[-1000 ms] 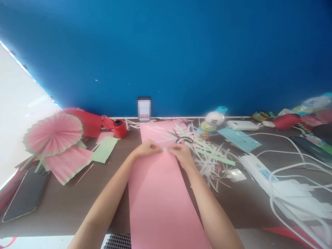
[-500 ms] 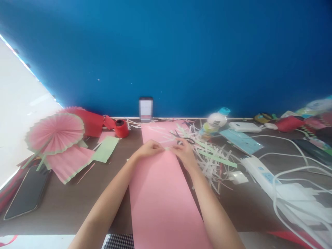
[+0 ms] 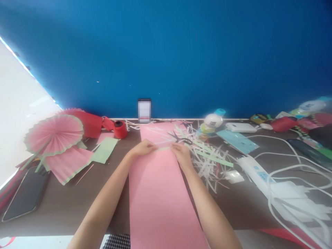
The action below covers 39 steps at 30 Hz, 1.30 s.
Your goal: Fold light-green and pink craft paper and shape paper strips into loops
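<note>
A long pink paper sheet [image 3: 160, 197] lies lengthwise on the brown table [image 3: 64, 204] in front of me. My left hand [image 3: 142, 148] and my right hand [image 3: 181, 152] rest on its far part, fingers pinched on the two ends of a thin pale strip [image 3: 163, 148] stretched across the paper. Black scissors [image 3: 183, 139] lie just beyond my right hand on a heap of cut paper strips [image 3: 207, 160].
Pink pleated paper fans [image 3: 55, 133] and a green sheet [image 3: 105, 149] lie at the left, a dark phone [image 3: 24, 194] near the left edge. A red tape roll [image 3: 119, 128], an upright phone [image 3: 144, 110], a bottle [image 3: 213, 121], a power strip [image 3: 255, 170] and white cables [image 3: 298, 193] fill the right.
My hands have drawn slightly apart along the strip and sit a little farther up the pink sheet. The view has shifted slightly; nothing else moved.
</note>
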Each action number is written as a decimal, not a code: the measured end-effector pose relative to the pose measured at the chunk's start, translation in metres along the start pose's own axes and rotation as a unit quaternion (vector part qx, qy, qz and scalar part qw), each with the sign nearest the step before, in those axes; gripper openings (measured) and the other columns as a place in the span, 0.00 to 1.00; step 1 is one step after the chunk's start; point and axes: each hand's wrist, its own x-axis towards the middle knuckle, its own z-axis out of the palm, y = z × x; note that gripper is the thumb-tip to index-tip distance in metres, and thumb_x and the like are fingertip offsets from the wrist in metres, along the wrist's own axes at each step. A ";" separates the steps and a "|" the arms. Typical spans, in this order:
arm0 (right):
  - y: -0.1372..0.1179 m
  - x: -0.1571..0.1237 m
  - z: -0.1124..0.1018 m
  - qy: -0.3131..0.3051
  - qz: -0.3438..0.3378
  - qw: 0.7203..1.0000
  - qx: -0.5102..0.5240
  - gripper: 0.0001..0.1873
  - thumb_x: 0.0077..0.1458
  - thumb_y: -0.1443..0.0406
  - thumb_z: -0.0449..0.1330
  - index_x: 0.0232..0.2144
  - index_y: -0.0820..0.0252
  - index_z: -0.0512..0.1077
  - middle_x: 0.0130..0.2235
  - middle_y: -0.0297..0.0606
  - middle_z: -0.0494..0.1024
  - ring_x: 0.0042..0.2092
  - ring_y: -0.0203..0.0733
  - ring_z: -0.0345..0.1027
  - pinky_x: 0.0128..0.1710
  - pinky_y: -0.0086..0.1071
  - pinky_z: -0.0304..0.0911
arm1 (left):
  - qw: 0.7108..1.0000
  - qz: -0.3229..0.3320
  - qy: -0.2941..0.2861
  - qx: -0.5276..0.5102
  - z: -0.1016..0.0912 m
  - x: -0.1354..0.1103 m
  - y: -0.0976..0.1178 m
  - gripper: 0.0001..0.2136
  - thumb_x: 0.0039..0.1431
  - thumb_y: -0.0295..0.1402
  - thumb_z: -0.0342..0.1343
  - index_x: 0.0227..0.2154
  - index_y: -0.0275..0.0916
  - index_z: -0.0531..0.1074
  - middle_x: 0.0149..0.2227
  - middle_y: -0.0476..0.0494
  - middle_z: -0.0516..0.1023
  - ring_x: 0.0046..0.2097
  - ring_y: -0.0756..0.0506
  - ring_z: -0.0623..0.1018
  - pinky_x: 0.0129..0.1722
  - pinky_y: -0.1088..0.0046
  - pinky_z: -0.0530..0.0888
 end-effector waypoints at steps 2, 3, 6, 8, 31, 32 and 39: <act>0.004 0.002 0.000 0.005 -0.006 1.000 0.007 0.16 0.41 0.57 0.60 0.30 0.63 0.73 0.35 0.43 0.78 0.39 0.47 0.71 0.39 0.36 0.63 | 0.999 -0.044 0.021 -0.007 -0.012 -0.003 -0.004 0.22 0.50 0.49 0.47 0.24 0.33 0.73 0.20 0.49 0.70 0.23 0.52 0.67 0.23 0.78 0.62; 0.006 0.003 0.000 0.009 -0.010 1.000 0.008 0.16 0.41 0.56 0.60 0.30 0.63 0.73 0.34 0.43 0.78 0.39 0.47 0.70 0.40 0.37 0.63 | 0.997 -0.069 0.032 -0.016 -0.019 -0.005 -0.007 0.23 0.51 0.50 0.46 0.29 0.33 0.74 0.23 0.47 0.73 0.25 0.51 0.69 0.25 0.78 0.64; 0.006 0.004 0.000 0.020 -0.030 0.999 0.009 0.19 0.44 0.54 0.57 0.32 0.63 0.73 0.35 0.42 0.77 0.40 0.47 0.70 0.41 0.38 0.62 | 0.995 -0.087 0.028 0.046 -0.039 -0.016 -0.014 0.20 0.46 0.48 0.52 0.31 0.35 0.75 0.31 0.44 0.77 0.32 0.47 0.73 0.29 0.78 0.66; 0.004 0.003 0.000 0.041 -0.056 0.998 0.013 0.22 0.48 0.52 0.53 0.37 0.63 0.71 0.38 0.43 0.76 0.42 0.47 0.68 0.42 0.39 0.62 | 0.989 -0.095 0.020 0.113 -0.048 -0.023 -0.017 0.17 0.45 0.45 0.54 0.29 0.36 0.75 0.32 0.44 0.77 0.32 0.46 0.74 0.29 0.77 0.67; -0.009 0.032 -0.070 0.229 -0.128 0.957 -0.121 0.10 0.45 0.63 0.52 0.30 0.62 0.69 0.31 0.39 0.73 0.34 0.42 0.66 0.39 0.37 0.60 | 0.919 -0.072 0.120 0.368 0.058 -0.046 -0.013 0.40 0.52 0.53 0.40 0.59 0.25 0.42 0.61 0.27 0.40 0.62 0.34 0.40 0.57 0.53 0.43; -0.008 0.033 -0.067 0.171 -0.137 0.961 -0.170 0.11 0.46 0.63 0.52 0.31 0.62 0.70 0.32 0.40 0.74 0.34 0.42 0.66 0.38 0.37 0.60 | 0.918 -0.056 0.131 0.370 0.055 -0.044 -0.012 0.39 0.53 0.52 0.39 0.59 0.25 0.41 0.61 0.28 0.40 0.62 0.35 0.40 0.58 0.54 0.43; -0.013 0.031 -0.038 -0.133 -0.240 0.811 -0.516 0.12 0.50 0.66 0.50 0.33 0.59 0.72 0.40 0.42 0.72 0.45 0.45 0.61 0.43 0.35 0.54 | 0.912 -0.046 0.162 0.374 0.052 -0.061 -0.026 0.34 0.54 0.50 0.40 0.57 0.29 0.50 0.60 0.29 0.49 0.61 0.35 0.46 0.58 0.55 0.45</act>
